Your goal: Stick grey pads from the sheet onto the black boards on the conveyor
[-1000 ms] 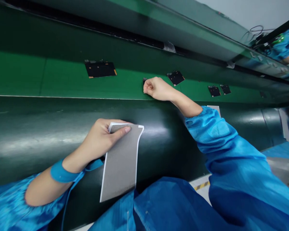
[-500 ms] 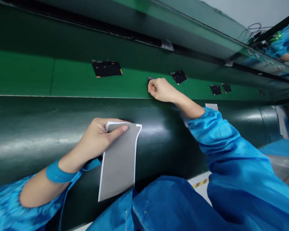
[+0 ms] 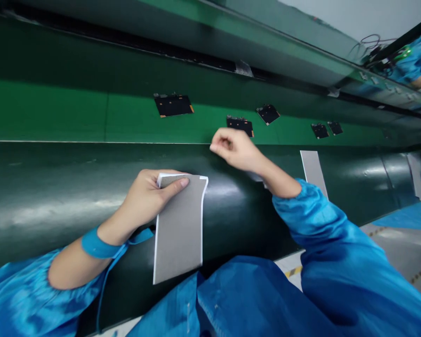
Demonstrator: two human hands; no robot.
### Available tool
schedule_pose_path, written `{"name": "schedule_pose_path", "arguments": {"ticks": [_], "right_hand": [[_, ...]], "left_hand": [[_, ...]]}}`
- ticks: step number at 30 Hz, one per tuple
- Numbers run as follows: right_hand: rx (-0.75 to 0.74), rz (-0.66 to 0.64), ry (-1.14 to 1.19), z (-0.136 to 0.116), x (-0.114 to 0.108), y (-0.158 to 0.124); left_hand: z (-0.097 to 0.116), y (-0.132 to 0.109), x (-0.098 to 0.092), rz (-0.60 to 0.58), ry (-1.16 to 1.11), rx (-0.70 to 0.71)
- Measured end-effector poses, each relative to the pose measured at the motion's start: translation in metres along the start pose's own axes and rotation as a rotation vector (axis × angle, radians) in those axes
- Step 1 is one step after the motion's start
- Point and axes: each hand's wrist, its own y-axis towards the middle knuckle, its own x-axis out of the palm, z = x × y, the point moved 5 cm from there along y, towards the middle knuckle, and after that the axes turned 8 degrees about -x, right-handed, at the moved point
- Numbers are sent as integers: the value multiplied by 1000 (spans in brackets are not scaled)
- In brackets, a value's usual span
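Note:
My left hand (image 3: 149,196) grips the top of a grey sheet with white edges (image 3: 180,229), thumb on its face and fingers behind. The sheet hangs down in front of my blue clothing. A blue band circles that wrist. My right hand (image 3: 236,147) is over the near edge of the green belt, its fingers curled and the thumb against the index finger; anything pinched there is too small to make out. Just behind it lies a black circuit board (image 3: 240,125), partly covered by the hand. Another black board (image 3: 174,105) lies farther left.
More black boards, one (image 3: 267,113) nearby and two farther right, lie on the green belt (image 3: 56,112). A pale strip (image 3: 312,168) rests on the dark green work surface (image 3: 56,187) by my right forearm. Another person's blue sleeve (image 3: 417,56) shows at upper right.
The boards have shifted right along with the belt. My right hand has drawn back from the board it was over, towards me. My left hand and the sheet have moved slightly right.

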Motion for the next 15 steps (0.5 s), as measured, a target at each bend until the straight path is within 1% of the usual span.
{"name": "schedule_pose_path", "arguments": {"ticks": [2,4,6,9,12,15], "right_hand": [[-123,-61,262,-31,25,-17],[-168,-55,363,-51,40,-30],[-176,2,346,-59,44,-37],[-218,76,247,-62,40,-40],[-262,88,165,-62,37,-41],[-305,79,98,-64,39,-44]], "left_hand": [[0,-1,-1,20,6,3],[-1,-2,-1,33,8,7],[-1,-3,0,35,7,12],[0,-3,1,23,4,16],[0,-3,1,12,0,19],[-1,-2,2,-10,6,20]]}}
